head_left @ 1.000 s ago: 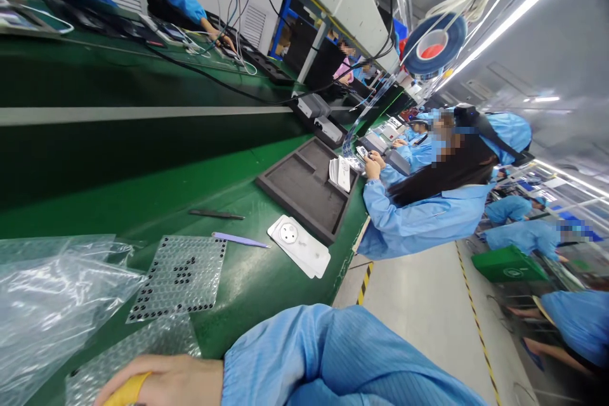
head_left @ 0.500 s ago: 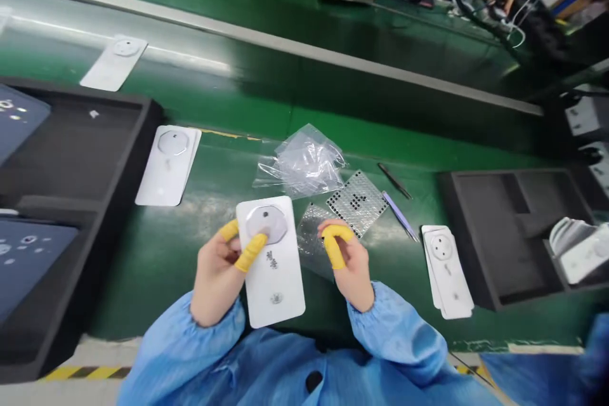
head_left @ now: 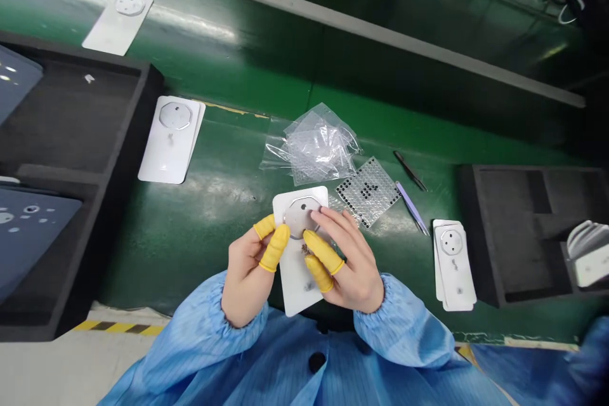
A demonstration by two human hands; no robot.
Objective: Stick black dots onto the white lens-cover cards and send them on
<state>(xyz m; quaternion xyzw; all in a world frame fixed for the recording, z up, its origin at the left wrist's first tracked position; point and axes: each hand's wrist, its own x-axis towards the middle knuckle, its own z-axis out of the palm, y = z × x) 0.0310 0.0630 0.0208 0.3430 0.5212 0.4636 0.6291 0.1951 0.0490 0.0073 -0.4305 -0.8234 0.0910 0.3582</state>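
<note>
My left hand (head_left: 252,266), with yellow finger cots on thumb and forefinger, grips the left edge of a white phone back cover (head_left: 295,285). The cover is tilted up in front of my body. Near its top sits an octagonal camera ring (head_left: 301,219) with a dark hole. My right hand (head_left: 349,260) lies over the cover's right side. Its yellow-cotted thumb and forefinger are close together by the ring's lower edge, and the other fingers reach across the ring. Anything tiny between the right fingertips is too small to make out. Part of the cover's printed marking is hidden.
Beyond the hands lie clear plastic films (head_left: 318,146), a sheet of black dots (head_left: 368,193), dark tweezers (head_left: 410,170) and purple tweezers (head_left: 412,208). White covers lie stacked left (head_left: 166,152) and right (head_left: 457,273). Black trays stand at left (head_left: 126,133) and right (head_left: 483,228).
My right hand has moved left from beside the cover onto it, around the camera ring. My left hand has shifted its grip to the cover's edge. The view has tilted down.
</note>
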